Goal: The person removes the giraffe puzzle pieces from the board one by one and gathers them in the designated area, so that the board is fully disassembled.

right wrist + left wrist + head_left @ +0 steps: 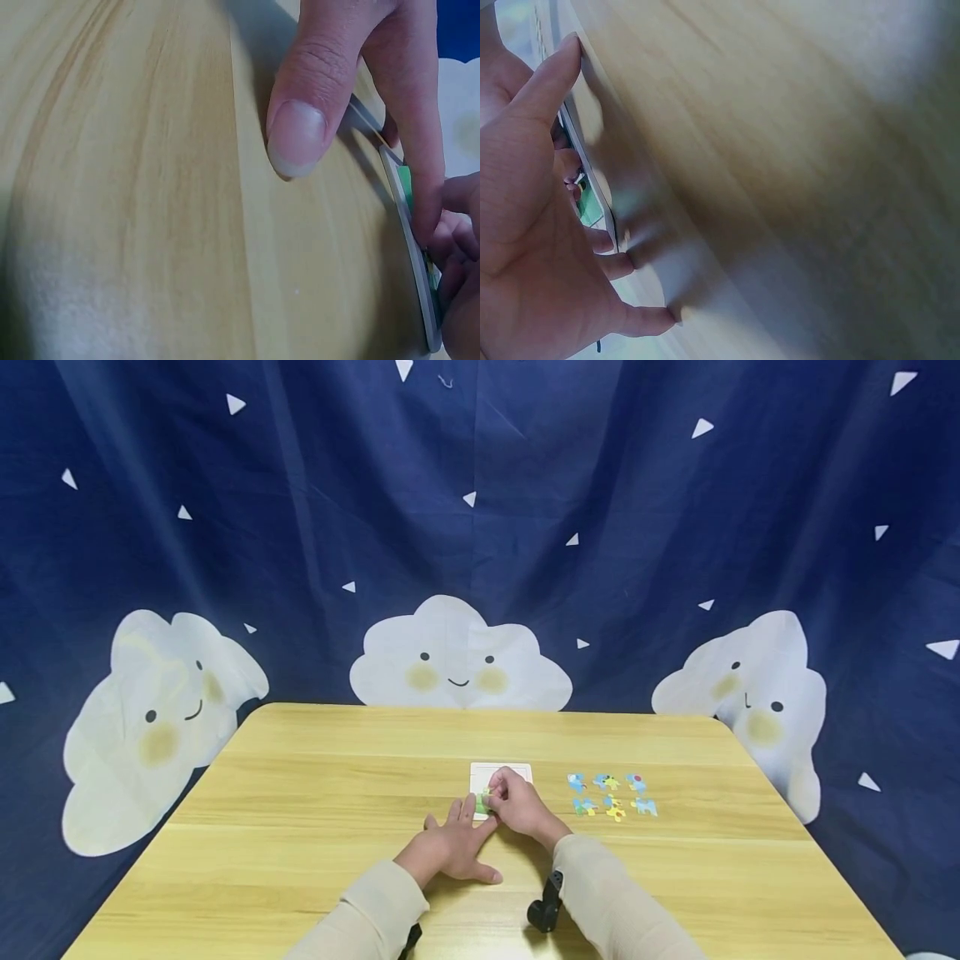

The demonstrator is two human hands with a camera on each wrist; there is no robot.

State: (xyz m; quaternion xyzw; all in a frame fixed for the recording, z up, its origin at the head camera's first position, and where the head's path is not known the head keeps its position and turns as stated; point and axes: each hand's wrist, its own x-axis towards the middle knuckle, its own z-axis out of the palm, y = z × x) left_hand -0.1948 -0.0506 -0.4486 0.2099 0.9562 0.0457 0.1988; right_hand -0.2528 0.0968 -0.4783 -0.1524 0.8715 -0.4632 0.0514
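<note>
A white puzzle tray (480, 771) lies mid-table, with green puzzle pieces (481, 807) in its near left part. My left hand (454, 847) is spread with straight fingers, its fingertips at the tray's near edge and the thumb reaching toward me. Over the tray, my right hand (522, 808) has its fingers curled and pinches a small yellow-green puzzle piece (486, 792), mostly covered by the fingertips. In the right wrist view, the left thumb (307, 112) looms large and the right fingers (454, 240) bend over the tray's rim (409, 232).
Right of the tray, several loose puzzle pieces (615, 810) in blue and yellow lie in two rows on the wooden table (300, 827). A dark blue curtain (480, 527) with clouds hangs behind the table. A black wrist device (546, 906) sits by the right sleeve.
</note>
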